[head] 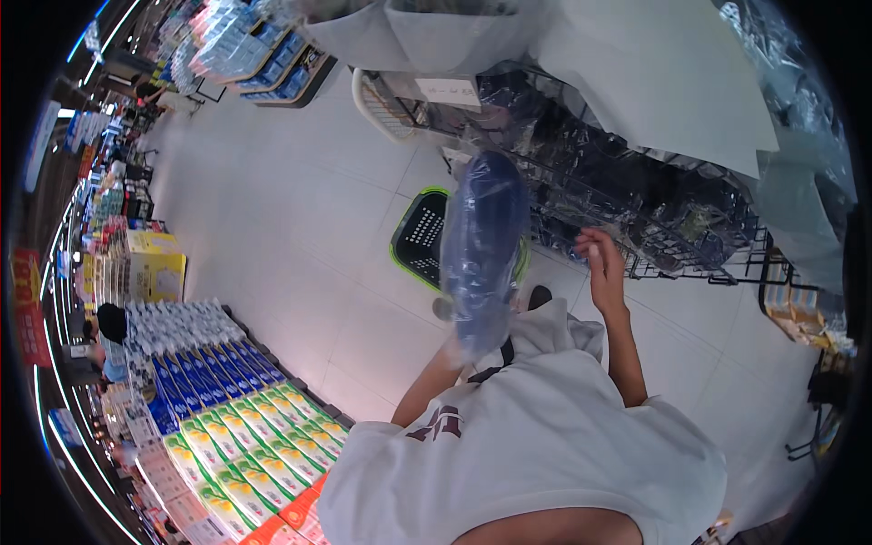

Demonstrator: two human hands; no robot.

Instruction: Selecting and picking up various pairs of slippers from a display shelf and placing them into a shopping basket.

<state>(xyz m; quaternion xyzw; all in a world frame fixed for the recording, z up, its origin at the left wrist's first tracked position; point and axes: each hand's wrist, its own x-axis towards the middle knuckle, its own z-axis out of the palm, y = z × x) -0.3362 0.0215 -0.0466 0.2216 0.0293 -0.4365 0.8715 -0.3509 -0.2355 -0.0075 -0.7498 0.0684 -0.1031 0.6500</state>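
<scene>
A dark blue item in clear plastic wrap point(485, 238), long and rounded, stands out in front of my body. My left hand point(455, 354) holds it at its lower end, and the package hides most of the fingers. My right hand point(603, 266) is raised with nothing in it, fingers loosely apart, close to the front edge of a black wire display rack point(681, 274). Several dark wrapped packages point(586, 150) fill that rack. Partly behind the blue package, a black shopping basket with a bright green rim point(393, 246) sits on the floor.
White hanging sheets point(654, 75) cover the rack's upper part. To the left are stacked tissue packs point(252, 449) and yellow cartons point(157, 266). A shelf of blue packs point(272, 68) stands farther off. Pale floor tiles point(286, 204) lie between; people appear at the far left.
</scene>
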